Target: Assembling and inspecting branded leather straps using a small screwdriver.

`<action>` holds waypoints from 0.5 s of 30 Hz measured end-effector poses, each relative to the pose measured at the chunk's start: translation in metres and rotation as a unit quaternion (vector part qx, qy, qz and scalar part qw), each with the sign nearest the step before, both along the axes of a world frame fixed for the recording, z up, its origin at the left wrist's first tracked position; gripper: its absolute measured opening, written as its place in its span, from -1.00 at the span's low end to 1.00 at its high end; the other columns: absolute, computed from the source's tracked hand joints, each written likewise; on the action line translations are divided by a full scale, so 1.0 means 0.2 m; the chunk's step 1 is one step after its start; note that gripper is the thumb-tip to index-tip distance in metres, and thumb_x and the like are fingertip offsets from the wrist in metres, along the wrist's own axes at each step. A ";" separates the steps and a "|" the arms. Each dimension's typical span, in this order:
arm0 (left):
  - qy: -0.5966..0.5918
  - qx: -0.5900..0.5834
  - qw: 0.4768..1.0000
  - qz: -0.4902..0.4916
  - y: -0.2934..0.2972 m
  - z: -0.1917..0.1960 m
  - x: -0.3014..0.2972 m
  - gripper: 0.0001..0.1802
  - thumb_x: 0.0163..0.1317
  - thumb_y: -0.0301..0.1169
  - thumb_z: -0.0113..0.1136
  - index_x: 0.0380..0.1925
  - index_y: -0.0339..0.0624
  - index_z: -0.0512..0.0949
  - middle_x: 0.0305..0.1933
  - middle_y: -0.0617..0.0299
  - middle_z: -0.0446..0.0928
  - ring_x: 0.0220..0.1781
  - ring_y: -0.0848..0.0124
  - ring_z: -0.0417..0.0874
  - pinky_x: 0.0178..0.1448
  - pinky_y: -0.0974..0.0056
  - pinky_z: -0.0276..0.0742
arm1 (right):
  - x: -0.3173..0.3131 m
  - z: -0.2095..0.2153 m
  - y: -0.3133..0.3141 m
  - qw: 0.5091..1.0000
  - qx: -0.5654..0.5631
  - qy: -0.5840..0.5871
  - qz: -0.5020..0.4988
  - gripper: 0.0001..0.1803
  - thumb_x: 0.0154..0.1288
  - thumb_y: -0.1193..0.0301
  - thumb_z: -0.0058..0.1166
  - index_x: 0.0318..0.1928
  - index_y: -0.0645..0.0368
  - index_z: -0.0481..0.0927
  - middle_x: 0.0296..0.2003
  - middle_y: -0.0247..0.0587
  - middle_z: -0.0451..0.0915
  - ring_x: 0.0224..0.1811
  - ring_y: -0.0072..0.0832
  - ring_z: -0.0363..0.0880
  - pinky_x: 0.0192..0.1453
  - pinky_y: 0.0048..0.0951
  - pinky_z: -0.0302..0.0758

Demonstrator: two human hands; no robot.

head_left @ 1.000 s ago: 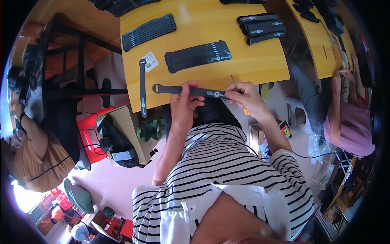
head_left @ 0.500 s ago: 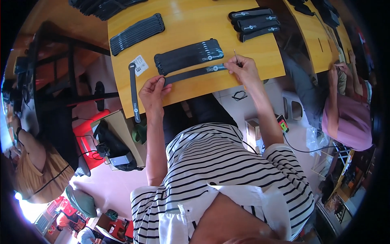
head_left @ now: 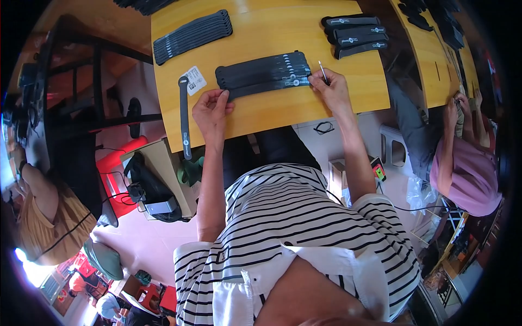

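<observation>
A flat black strap (head_left: 255,89) with pale print near its right end lies along the near edge of a fanned stack of similar straps (head_left: 255,69). My left hand (head_left: 211,113) pinches the strap's left end between thumb and fingers. At the other end my right hand (head_left: 334,93) is closed, its fingertips on the strap's printed end. A thin pointed metal tool (head_left: 323,69) also sticks up from my right hand. Left of my left hand, a single strap (head_left: 185,117) with a holed end lies on the table, beside a white printed label (head_left: 195,80).
On the yellow table (head_left: 272,27), another strap stack (head_left: 193,37) lies far left. Several rolled strap bundles (head_left: 356,37) sit far right. A cardboard box (head_left: 182,179) holding a black bag (head_left: 149,185) stands below left. Co-workers sit on both sides; one wears a pink shirt (head_left: 467,168).
Both hands have moved slightly away from me with the strap, bringing it from just in front of the stack up against its near edge. The whole view has shifted a little.
</observation>
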State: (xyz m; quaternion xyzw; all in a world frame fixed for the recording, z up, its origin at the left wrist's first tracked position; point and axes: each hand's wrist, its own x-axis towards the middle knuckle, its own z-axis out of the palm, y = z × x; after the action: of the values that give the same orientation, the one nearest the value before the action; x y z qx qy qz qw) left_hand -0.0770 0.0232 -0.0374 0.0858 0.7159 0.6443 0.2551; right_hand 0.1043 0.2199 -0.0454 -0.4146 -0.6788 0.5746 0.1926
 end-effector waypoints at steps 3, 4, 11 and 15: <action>0.015 -0.007 1.000 0.001 0.02 0.00 0.00 -0.89 0.13 -0.52 0.20 -0.39 -0.37 0.51 -0.51 0.23 0.51 -0.60 0.55 0.54 -0.54 0.52 0.46 | 0.00 0.00 0.00 1.000 0.001 0.021 -0.021 -0.88 0.13 0.48 0.16 -0.45 0.29 0.56 -0.67 -0.45 0.42 -0.62 -0.73 0.29 -0.54 -0.64 0.21; 0.019 -0.021 1.000 0.001 0.02 0.01 -0.01 -0.89 0.13 -0.52 0.20 -0.40 -0.36 0.50 -0.52 0.23 0.51 -0.62 0.54 0.53 -0.56 0.52 0.45 | -0.01 0.00 0.00 1.000 0.002 0.019 -0.024 -0.88 0.13 0.48 0.16 -0.45 0.29 0.56 -0.67 -0.45 0.42 -0.62 -0.73 0.29 -0.54 -0.64 0.21; 0.048 -0.051 0.997 0.013 0.03 -0.02 -0.01 -0.88 0.13 -0.51 0.20 -0.42 -0.35 0.50 -0.56 0.22 0.49 -0.66 0.54 0.52 -0.61 0.51 0.43 | -0.02 -0.05 -0.01 0.999 0.012 0.033 -0.040 -0.87 0.11 0.47 0.18 -0.48 0.29 0.56 -0.71 -0.44 0.42 -0.65 -0.74 0.31 -0.57 -0.62 0.24; 0.045 -0.049 0.998 0.009 0.03 -0.03 -0.02 -0.89 0.13 -0.51 0.20 -0.43 -0.35 0.50 -0.56 0.22 0.49 -0.67 0.54 0.51 -0.62 0.51 0.43 | -0.03 -0.05 -0.01 0.998 0.025 0.035 -0.052 -0.86 0.09 0.47 0.20 -0.50 0.29 0.55 -0.72 -0.43 0.42 -0.66 -0.73 0.31 -0.58 -0.61 0.24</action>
State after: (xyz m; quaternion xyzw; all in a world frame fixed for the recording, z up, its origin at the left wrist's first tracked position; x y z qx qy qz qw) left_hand -0.0802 0.0284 -0.0431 0.0958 0.7584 0.6058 0.2206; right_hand 0.0982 0.2174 -0.0546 -0.4241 -0.6635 0.5608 0.2559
